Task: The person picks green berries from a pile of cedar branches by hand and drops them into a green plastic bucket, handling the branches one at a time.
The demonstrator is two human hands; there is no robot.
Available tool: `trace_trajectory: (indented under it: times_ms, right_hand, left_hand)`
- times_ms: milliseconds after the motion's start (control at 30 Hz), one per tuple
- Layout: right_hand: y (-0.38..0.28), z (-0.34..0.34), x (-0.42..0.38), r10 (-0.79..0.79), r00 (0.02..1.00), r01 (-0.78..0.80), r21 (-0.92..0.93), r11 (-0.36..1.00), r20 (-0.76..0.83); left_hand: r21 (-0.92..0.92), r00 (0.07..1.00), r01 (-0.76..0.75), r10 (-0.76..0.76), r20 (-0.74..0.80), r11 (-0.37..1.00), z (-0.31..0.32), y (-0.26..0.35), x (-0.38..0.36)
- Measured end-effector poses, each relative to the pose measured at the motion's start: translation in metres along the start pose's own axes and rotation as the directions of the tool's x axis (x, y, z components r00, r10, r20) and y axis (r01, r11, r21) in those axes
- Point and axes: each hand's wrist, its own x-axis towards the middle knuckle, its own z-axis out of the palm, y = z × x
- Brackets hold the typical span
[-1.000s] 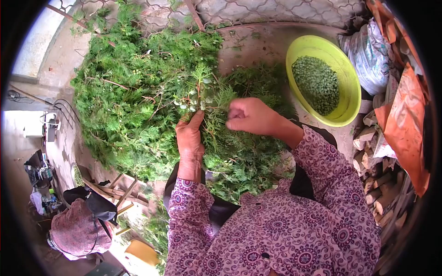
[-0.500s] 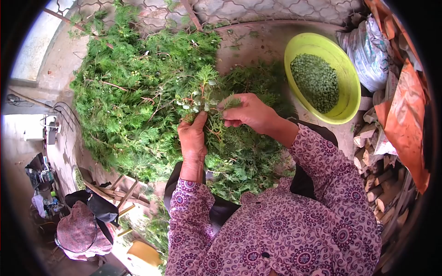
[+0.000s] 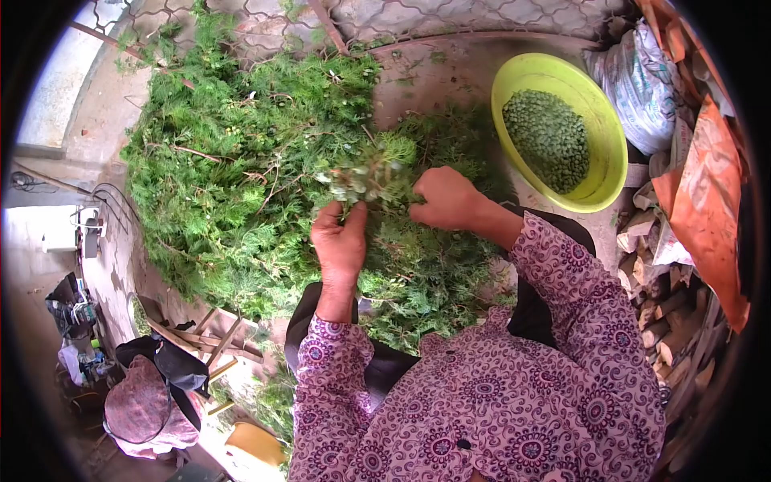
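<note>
Although motion blur softens its outline, a leafy sprig can be made out between the two hands, above the heap. Sprig: feathery yellow-green tip, pale blue-green knobbly clusters, reddish-brown twig; stem end hidden in the grip.

Left hand: clamped on the sprig's lower end, thumb and fingers upward; the finger undersides are out of sight.

Right hand: apart from the left, just beside the sprig, fingers curled inward; tips concealed, so whether they meet or pinch anything cannot be told.

Sleeves: patterned cloth, purple-and-pink medallions and scrolls.

Heap of cut greenery: before the hands, spreading mostly leftward; flat, scaly, fern-like sprays with brown twigs, darker and shaded toward the right.

Basin: yellow-green, smooth, oval as seen, flared rim; right of the heap. Contents: small rounded green pieces, piled, too small to tell singly.

Sack: whitish, wrinkled, printed; lettering illegible. Orange sheet: creased, partly lost in the dark border. Split wood: stacked, cut off by the same border.

Metal lattice: wavy bars, cropped at the top.

Second person: lower left, pinkish patterned covering; hands not discernible. Beside them, a black bag, draped.
</note>
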Motion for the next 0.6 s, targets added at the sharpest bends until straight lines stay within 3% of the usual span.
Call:
trace_trajectory:
  times_ms: [33,67,100,167,200,233,267,333,433,600]
  right_hand:
    - [0.004,0.001,-0.002,-0.012,0.999,0.003,-0.185,0.983,-0.048]
    - [0.013,0.003,-0.003,-0.011,0.999,0.001,-0.183,0.983,-0.05]
    - [0.019,0.001,-0.001,-0.099,0.995,0.099,-0.113,0.989,0.003]
    - [0.025,-0.001,-0.001,-0.2,0.978,0.203,-0.042,0.978,0.06]
    - [0.014,-0.013,-0.007,-0.013,0.988,-0.059,0.455,0.889,0.154]
    - [0.008,-0.02,-0.011,0.106,0.94,-0.331,0.79,0.517,0.325]
    - [0.008,-0.019,-0.009,0.104,0.939,-0.332,0.788,0.518,0.327]
    - [0.01,-0.017,-0.004,-0.01,0.934,-0.353,0.924,0.15,0.358]
    - [0.012,-0.015,0.001,-0.088,0.939,-0.329,0.943,0.056,0.333]
    - [0.01,-0.016,-0.001,-0.137,0.934,-0.331,0.943,0.018,0.331]
  left_hand:
    - [0.0,1.0,-0.001,0.001,0.001,1.0,-0.003,0.006,0.002]
    - [-0.148,0.995,0.069,-0.078,-0.055,0.987,-0.008,0.015,0.005]
    - [-0.297,0.982,0.125,-0.162,-0.1,0.947,-0.013,0.021,0.009]
    - [-0.344,0.968,0.166,-0.219,-0.122,0.924,-0.021,0.016,0.01]
    - [-0.379,0.964,0.198,-0.249,-0.092,0.904,-0.019,0.019,0.01]
    - [-0.412,0.959,0.23,-0.278,-0.058,0.882,-0.017,0.021,0.009]
    - [-0.415,0.955,0.257,-0.296,-0.032,0.873,-0.016,0.021,0.008]
    - [-0.41,0.952,0.274,-0.306,-0.013,0.87,-0.017,0.021,0.007]
    - [-0.402,0.948,0.292,-0.318,0.001,0.868,-0.016,0.024,0.008]
    - [-0.411,0.931,0.342,-0.365,0.025,0.845,-0.021,0.016,0.009]
